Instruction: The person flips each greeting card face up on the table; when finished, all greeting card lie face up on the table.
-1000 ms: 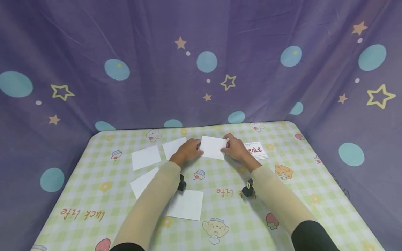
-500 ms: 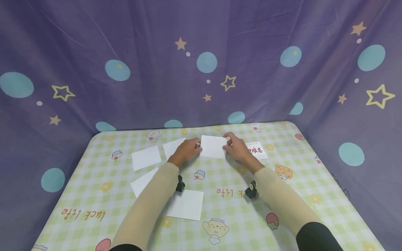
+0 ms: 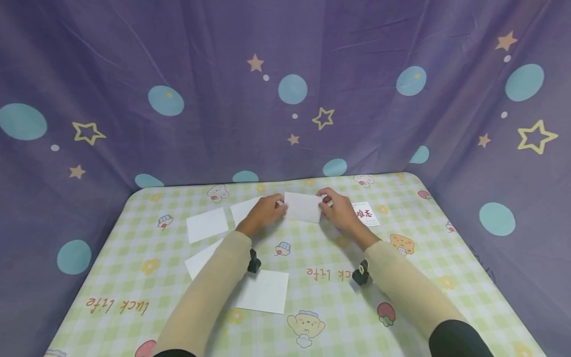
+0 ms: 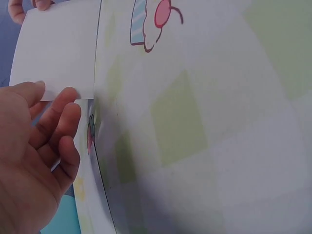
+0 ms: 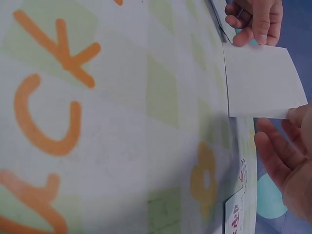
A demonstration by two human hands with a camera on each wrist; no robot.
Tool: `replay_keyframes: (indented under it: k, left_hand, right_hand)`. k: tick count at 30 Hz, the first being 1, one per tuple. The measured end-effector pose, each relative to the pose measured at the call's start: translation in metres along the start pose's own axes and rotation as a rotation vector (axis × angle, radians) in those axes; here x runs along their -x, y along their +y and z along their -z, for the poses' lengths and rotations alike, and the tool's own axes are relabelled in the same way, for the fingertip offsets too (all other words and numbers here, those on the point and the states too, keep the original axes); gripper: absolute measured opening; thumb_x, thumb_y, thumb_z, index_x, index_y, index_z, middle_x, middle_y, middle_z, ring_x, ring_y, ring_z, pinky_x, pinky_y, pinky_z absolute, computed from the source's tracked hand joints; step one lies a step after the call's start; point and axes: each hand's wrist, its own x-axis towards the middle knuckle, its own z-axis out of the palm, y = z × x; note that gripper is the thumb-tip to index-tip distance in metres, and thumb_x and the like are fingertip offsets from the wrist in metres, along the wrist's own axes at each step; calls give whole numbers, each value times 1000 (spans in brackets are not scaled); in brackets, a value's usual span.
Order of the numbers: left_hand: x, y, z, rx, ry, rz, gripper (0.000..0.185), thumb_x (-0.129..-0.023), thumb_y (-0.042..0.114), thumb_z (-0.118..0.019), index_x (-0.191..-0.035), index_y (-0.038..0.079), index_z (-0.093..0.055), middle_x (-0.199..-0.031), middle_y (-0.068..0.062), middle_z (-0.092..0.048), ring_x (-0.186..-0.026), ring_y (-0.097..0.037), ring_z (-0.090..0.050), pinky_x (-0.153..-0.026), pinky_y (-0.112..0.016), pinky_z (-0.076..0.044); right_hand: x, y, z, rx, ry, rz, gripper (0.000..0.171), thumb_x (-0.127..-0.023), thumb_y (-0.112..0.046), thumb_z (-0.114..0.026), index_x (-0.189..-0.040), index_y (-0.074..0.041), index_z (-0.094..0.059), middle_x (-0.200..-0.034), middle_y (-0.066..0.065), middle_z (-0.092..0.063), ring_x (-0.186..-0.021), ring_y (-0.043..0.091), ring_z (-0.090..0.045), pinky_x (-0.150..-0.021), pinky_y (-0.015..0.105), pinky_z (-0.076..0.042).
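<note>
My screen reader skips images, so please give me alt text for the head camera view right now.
Both hands hold one white paper sheet at the far side of a green checked table, the left hand pinching its left edge and the right hand its right edge. Four more white sheets lie to the left and near, and a printed card lies just right of the right hand.

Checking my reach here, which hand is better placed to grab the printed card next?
Likely the right hand: the printed card lies just beside it, while the left hand pinches the white sheet's far side.
</note>
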Motion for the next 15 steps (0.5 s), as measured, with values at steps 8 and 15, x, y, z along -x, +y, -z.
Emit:
replay_keyframes:
  k: [8, 15]
  left_hand:
    - [0, -7, 2, 112, -39, -2, 40, -104, 37, -58, -133, 10, -60, -122, -11, -73, -84, -18, -73, -90, -41, -57]
    - [3, -9, 5, 213, -96, 44, 49, -107, 42, -49, -144, 11, -54, -130, -10, -68, -100, -23, -71, -85, -38, -56]
  right_hand:
    - [3, 0, 2, 1, 44, 64, 19, -97, -16, -68, -116, -12, -71, -97, 8, -72, -84, 21, -72, -80, 38, -57]
    - [8, -2, 6, -91, 30, 23, 19, -99, -21, -67, -115, -14, -75, -79, 7, -68, -66, 14, -58, -61, 26, -47]
